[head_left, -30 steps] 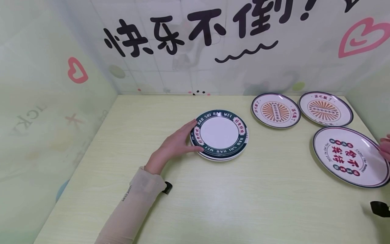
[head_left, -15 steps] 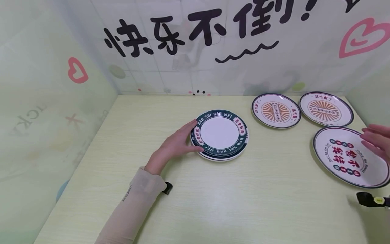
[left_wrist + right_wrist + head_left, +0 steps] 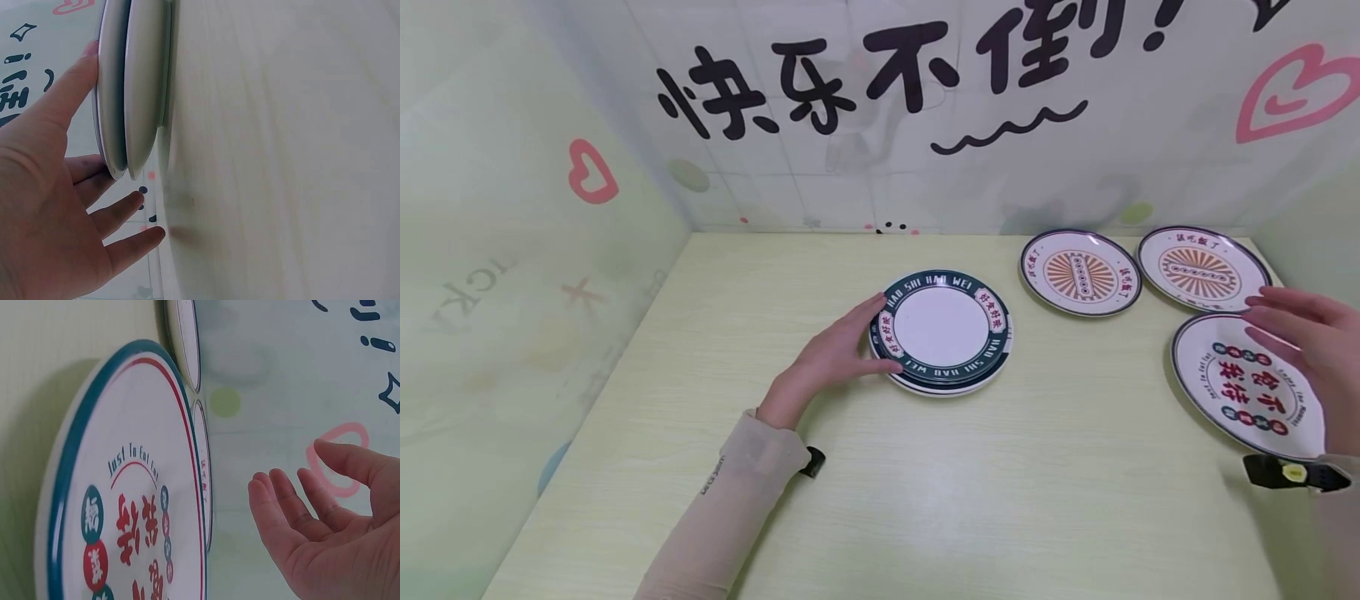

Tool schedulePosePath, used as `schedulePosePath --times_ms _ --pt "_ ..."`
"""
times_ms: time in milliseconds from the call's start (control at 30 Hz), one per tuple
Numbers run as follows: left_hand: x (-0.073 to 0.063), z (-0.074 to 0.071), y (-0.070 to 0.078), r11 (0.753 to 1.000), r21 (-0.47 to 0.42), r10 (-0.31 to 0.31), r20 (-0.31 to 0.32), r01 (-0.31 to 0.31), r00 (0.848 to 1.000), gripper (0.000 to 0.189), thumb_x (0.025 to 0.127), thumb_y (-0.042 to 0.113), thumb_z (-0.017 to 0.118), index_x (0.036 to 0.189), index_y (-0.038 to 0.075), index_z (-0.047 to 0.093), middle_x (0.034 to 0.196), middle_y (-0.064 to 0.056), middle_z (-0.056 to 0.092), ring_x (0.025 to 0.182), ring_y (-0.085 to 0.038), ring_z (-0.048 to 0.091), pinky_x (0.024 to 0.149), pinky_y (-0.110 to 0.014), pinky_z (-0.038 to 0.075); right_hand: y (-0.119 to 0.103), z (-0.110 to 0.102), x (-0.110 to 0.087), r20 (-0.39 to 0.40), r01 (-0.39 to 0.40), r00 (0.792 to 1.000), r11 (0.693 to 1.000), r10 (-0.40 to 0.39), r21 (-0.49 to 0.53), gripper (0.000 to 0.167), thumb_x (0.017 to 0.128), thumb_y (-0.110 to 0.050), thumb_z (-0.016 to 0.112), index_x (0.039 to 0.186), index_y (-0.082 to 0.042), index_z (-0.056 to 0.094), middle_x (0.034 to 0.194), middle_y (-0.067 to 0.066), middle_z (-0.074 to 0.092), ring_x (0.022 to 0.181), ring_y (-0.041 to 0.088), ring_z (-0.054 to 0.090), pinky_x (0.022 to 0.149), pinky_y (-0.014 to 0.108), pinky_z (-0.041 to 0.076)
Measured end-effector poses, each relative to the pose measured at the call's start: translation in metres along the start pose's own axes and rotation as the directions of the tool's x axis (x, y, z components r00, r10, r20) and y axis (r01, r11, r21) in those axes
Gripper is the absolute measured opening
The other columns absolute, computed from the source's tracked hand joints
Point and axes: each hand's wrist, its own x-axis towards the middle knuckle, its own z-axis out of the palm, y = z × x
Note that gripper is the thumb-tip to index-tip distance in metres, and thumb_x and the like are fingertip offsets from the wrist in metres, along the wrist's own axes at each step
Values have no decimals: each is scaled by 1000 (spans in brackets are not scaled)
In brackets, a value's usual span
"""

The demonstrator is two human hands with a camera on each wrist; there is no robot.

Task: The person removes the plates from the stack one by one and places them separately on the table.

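A stack of plates [image 3: 941, 326] sits on the table, the top one white with a dark green lettered rim; the left wrist view shows the plate edges [image 3: 144, 81] one over another. My left hand [image 3: 835, 354] touches the stack's left rim, thumb and fingers spread and fairly straight. Over the right part of a large white plate [image 3: 1232, 375] with red and green characters hovers my right hand [image 3: 1315, 350]. In the right wrist view that hand [image 3: 331, 519] holds nothing, its fingers loosely bent, apart from the large plate [image 3: 131, 475].
Two smaller plates with orange ray patterns, a left one [image 3: 1080, 273] and a right one [image 3: 1205, 268], lie by the back wall [image 3: 850, 192]. The right one sits right behind the large plate. Pale wood table [image 3: 962, 500] extends in front of the stack.
My right hand has come in from the right edge, moving left and slightly back over the large plate. The left hand and all the plates have stayed where they were.
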Motion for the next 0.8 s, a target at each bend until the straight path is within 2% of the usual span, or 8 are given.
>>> schedulePosePath --times_ms 200,400,600,800 --pt "0 1 0 1000 0 -1 -2 1 1000 109 80 60 75 162 22 14 169 4 11 157 -21 15 126 -47 25 -5 14 0 90 54 994 999 -54 7 46 83 -32 78 124 -28 60 94 -22 68 78 -3 69 65 10 57" --pt "1 1 -1 1000 -1 -2 -5 2 1000 109 80 60 75 162 23 14 169 4 11 157 -21 15 126 -47 24 -11 32 -2 136 27 991 998 -19 -58 50 84 -37 76 129 -29 58 103 -22 66 83 -5 68 70 8 57" --pt "0 1 0 1000 -3 0 -7 0 1000 109 80 60 76 162 22 14 169 4 12 157 -21 15 127 -47 24 -15 50 2 178 47 983 998 -51 29 35 85 -22 78 117 -27 66 95 -19 73 82 -2 70 69 12 59" --pt "0 1 0 1000 -3 -7 -7 7 1000 109 79 59 76 162 23 14 169 5 12 157 -20 14 127 -46 24 -18 65 4 248 44 967 997 -59 66 34 85 -18 78 117 -24 67 97 -15 73 84 1 72 72 15 60"
